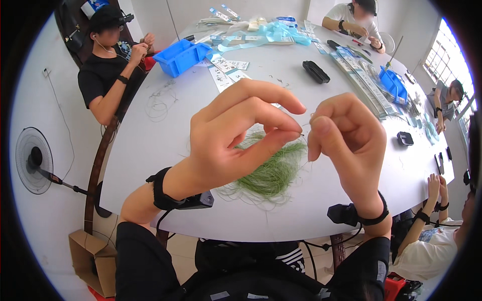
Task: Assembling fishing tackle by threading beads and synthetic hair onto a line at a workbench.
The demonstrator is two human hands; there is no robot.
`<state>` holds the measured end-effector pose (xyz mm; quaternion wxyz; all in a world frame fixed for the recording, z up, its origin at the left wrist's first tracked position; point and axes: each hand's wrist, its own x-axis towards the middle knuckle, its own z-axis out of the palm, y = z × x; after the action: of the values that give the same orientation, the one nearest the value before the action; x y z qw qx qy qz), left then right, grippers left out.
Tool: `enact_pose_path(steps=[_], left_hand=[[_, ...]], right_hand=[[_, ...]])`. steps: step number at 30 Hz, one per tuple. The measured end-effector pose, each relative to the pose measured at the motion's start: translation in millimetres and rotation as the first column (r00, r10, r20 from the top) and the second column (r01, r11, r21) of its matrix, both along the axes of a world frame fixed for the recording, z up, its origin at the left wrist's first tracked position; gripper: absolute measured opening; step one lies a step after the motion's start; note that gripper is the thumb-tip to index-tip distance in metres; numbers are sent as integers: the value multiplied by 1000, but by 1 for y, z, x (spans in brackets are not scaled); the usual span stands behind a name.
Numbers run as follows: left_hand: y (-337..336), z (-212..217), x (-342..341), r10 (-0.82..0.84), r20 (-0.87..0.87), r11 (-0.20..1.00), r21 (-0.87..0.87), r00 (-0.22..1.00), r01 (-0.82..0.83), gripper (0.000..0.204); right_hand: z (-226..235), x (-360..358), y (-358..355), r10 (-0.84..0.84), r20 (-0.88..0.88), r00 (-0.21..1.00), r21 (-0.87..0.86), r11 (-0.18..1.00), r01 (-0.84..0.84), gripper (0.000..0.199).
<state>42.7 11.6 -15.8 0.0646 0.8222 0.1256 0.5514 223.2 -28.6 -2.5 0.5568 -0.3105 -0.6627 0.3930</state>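
My left hand is raised above the white table, thumb and index finger pinched together. A tiny dark tip shows at that pinch, too small to name. Just to its right my right hand is closed, its thumb pressed against the curled fingers. Whatever the right fingers hold is hidden or too thin to make out. The hands are close but apart. Below and behind them lies a tangled heap of fine green line, partly covered by the left hand, with loose strands around its edges.
A blue bin, printed cards and a black tray lie farther back. Long packs and another blue bin stand to the right. Several people sit around the table. A fan is at the left.
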Motion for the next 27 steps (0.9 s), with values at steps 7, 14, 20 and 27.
enact_pose_path(steps=[7,14,20,27], left_hand=[[1,-1,1,-51,28,998,37,998,50,11],[-3,0,-1,-73,31,997,-21,997,74,12],[-7,1,-5,-48,12,981,-186,999,49,11],[-2,5,-9,-48,38,979,-199,998,55,9]], right_hand=[[0,1,-1,-4,45,999,-32,999,6,7],[-2,0,3,39,50,998,-17,999,-38,6],[-18,0,31,128,19,992,176,976,-130,4],[-20,2,32,75,-8,997,272,960,-70,6]])
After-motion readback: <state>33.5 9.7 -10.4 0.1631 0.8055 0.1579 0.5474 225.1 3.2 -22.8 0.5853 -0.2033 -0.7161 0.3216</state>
